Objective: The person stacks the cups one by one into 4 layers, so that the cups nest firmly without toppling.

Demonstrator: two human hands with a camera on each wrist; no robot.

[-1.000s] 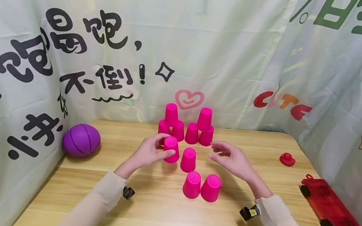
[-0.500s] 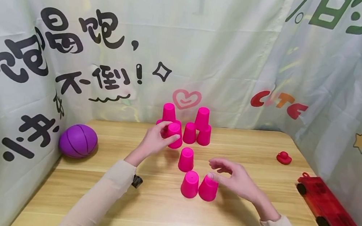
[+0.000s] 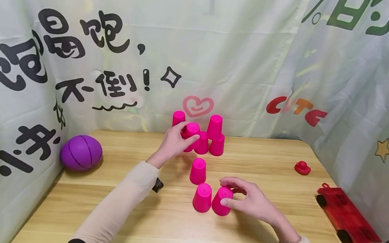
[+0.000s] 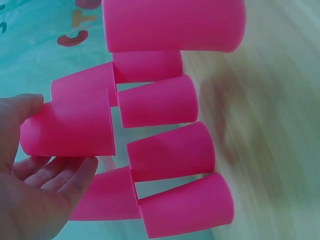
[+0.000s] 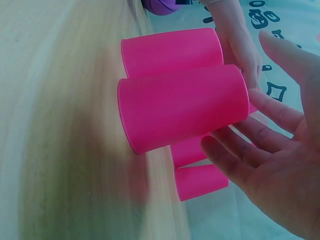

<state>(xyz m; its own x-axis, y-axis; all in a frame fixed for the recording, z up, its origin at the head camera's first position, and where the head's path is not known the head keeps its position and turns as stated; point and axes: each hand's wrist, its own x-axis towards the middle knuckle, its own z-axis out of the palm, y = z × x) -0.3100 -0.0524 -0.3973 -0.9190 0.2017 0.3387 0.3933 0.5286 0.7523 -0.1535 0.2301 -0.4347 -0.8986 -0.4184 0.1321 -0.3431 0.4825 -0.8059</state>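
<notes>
My left hand (image 3: 175, 140) pinches an upside-down pink cup (image 4: 67, 125) between thumb and fingers, raised to about the upper-cup level of the back stacks. Behind it, the left stack shows its top cup (image 3: 178, 118); its lower cups are mostly hidden in the head view. Beside that, the right stack has one cup (image 3: 214, 127) on two others. My right hand (image 3: 248, 199) is at the front right cup (image 5: 182, 110), fingers along its side, thumb apart from it in the right wrist view. Its neighbour, another cup (image 3: 202, 198), stands close on the left. A single cup (image 3: 198, 171) stands behind.
On the wooden table (image 3: 128, 224) a purple ball (image 3: 81, 153) lies at the left. At the right are a small red hat-shaped toy (image 3: 302, 168) and a red toy car (image 3: 347, 218). A printed cloth (image 3: 242, 63) hangs around the back and sides.
My left hand has carried its cup back and upward to the stacks, covering part of the left one. My right hand has come down toward me to the front right cup.
</notes>
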